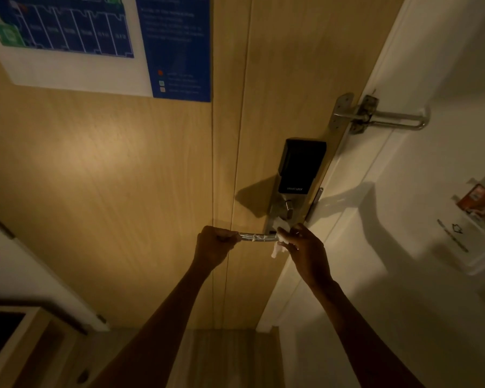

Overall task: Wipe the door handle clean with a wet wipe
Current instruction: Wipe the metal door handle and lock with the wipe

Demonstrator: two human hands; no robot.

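Both bare forearms are extended upward and forward, converging toward each other. The left hand (212, 243) is closed into a fist, knuckles up. The right hand (305, 252) is held beside it, fingers (287, 238) curled and pinched together.

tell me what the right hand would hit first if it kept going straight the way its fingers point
Most likely the silver lock plate just beyond the wet wipe the right hand holds at the handle's base. Depth is hard to judge here.
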